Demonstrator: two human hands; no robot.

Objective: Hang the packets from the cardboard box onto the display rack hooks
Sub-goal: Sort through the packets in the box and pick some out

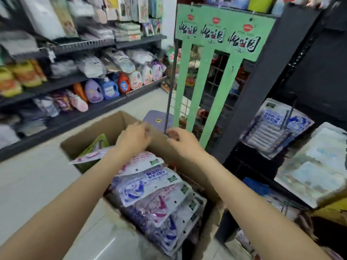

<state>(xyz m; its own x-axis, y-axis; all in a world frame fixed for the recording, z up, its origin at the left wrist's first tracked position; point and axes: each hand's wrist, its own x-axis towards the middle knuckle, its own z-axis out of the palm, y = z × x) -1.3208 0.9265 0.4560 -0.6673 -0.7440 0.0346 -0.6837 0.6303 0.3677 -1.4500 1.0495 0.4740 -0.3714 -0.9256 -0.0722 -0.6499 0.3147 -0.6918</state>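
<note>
The box (120, 124) is brown corrugated cardboard, open-topped and standing on pale glossy floor tiles (37, 184). Inside it lie flat, glossy plastic packets (150, 192), white with purple, blue and pink print, each with a small punched hole near its top edge; they overlap like shingles along the box's right wall, and a green-edged packet (97, 145) leans at the far left corner. Above the far end of the box both hands hover, blurred: the left hand (134, 137) and right hand (181, 140) have loosely curled fingers and hold nothing that can be made out. Right of the box, a dark metal rack (262, 102) carries one hung packet (276, 126) of white ribbed rolls. Beyond the box stands a green slatted board (212, 59).
</note>
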